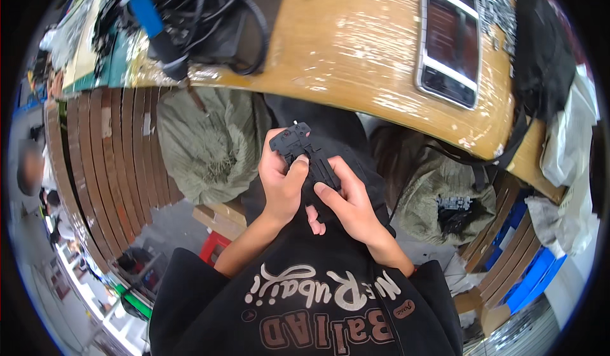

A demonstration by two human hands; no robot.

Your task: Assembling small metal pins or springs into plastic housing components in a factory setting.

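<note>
A black moulded part (291,138), blocky at its upper end, is held in front of the torso, above the lap and short of the table (362,44) edge. The left hand (279,181) grips its left side, thumb on top; the right hand (352,203) grips its lower right side. Woven sacks stand left (206,152) and right (416,206). A framed tablet-like device (451,41) lies on the table.
</note>
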